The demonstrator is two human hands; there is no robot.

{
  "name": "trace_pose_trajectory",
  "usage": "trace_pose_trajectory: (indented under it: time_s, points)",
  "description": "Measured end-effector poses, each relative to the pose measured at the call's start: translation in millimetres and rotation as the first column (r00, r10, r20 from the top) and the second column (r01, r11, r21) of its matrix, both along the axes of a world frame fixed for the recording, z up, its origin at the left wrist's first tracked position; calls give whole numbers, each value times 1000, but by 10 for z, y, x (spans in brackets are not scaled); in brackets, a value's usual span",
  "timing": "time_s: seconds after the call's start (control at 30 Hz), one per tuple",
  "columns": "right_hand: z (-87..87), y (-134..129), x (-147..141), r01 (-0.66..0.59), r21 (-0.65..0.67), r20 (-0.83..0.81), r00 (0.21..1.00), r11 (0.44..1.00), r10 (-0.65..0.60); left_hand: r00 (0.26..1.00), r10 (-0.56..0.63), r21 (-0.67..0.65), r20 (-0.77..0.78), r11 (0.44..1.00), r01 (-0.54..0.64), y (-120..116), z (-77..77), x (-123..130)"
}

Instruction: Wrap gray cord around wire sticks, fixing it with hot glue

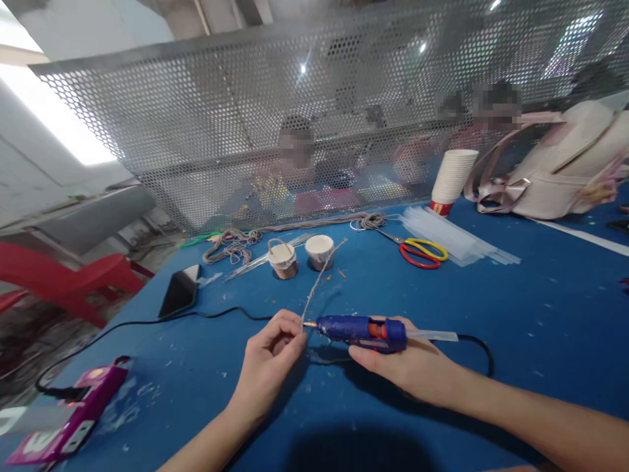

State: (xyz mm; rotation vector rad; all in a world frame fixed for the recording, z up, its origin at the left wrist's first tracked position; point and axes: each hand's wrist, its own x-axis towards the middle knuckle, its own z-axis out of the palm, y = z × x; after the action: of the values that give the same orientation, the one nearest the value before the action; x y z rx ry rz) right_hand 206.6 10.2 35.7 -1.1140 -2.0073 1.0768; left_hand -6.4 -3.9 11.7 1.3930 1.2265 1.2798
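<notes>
My right hand is closed around a blue hot glue gun, with a clear glue stick sticking out of its back end. My left hand pinches the lower end of a thin strand of twine, which slants up and away to the right. The gun's metal nozzle is right at the strand, close to my left fingertips; I cannot tell if they touch. Beyond the hands stand two small cups with white tops and brown bases: a cup with a twine handle and a cup without a visible handle.
Red-and-yellow scissors, clear glue sticks, stacked paper cups and a backpack lie right. Bundled twine, wires, a phone and a purple power strip lie left. A perforated metal screen borders the blue table.
</notes>
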Motion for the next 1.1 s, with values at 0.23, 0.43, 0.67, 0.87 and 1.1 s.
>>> trace_pose_trajectory:
  time_s: [0.23,0.43,0.67,0.87,1.1]
  points:
    - [-10,4,9,31,50,88,995,998,-35,999,-25,7,28,1000,24,3,-9,2]
    - [-25,2,9,-2,-6,56,998,1000,2,1000,-25,3,12,1000,25,2,-7,0]
    - [0,8,5,34,10,7,999,999,-34,999,-27,8,26,1000,27,3,-22,-8]
    - [22,-33,-4,0,-53,-26,1000,999,-2,1000,-9,4,24,1000,8,10,-2,2]
    - [-33,7,5,111,-3,8,994,994,-111,1000,-17,5,25,1000,17,7,-22,-5]
